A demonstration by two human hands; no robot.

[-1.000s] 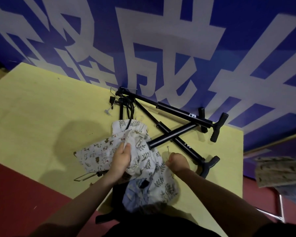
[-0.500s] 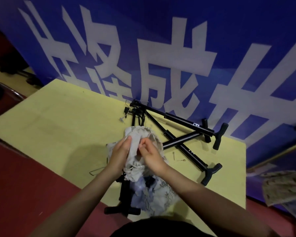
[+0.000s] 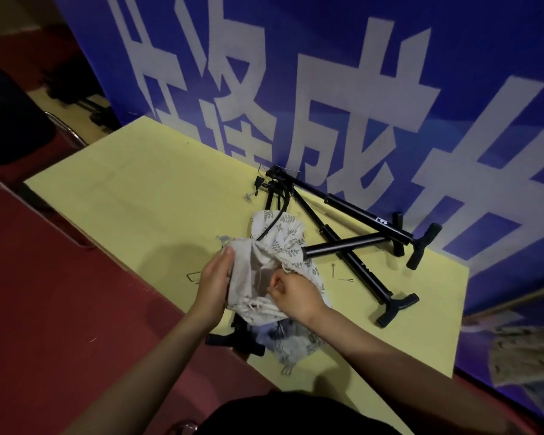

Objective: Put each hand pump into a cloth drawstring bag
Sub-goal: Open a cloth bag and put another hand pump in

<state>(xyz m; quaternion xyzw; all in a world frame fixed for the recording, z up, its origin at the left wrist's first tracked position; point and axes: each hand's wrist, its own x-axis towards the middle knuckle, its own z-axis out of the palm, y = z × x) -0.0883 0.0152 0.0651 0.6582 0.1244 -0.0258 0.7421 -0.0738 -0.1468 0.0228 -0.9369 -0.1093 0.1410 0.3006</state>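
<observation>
Both my hands hold a pale cloth drawstring bag (image 3: 252,277) over the yellow table (image 3: 139,196). My left hand (image 3: 214,277) grips its left edge; my right hand (image 3: 292,293) pinches its right side near the cord. Under it lie more printed cloth bags (image 3: 283,233), leaf-patterned. Several black hand pumps lie crossed behind: one long pump (image 3: 358,211) along the wall, another (image 3: 352,265) running to a T-handle at the right, a third (image 3: 343,246) poking out from the bags. A further pump's handle (image 3: 233,340) shows under the cloth near me.
A blue banner with big white characters (image 3: 327,89) stands right behind the table. Small metal needles (image 3: 333,270) lie beside the pumps. A dark chair (image 3: 13,120) stands at the left. More patterned cloth (image 3: 528,356) lies at the far right. Red floor surrounds the table.
My right hand came from the table onto the bag and now pinches its right side. The bag has been pulled up and spread between both hands. The camera shifted left.
</observation>
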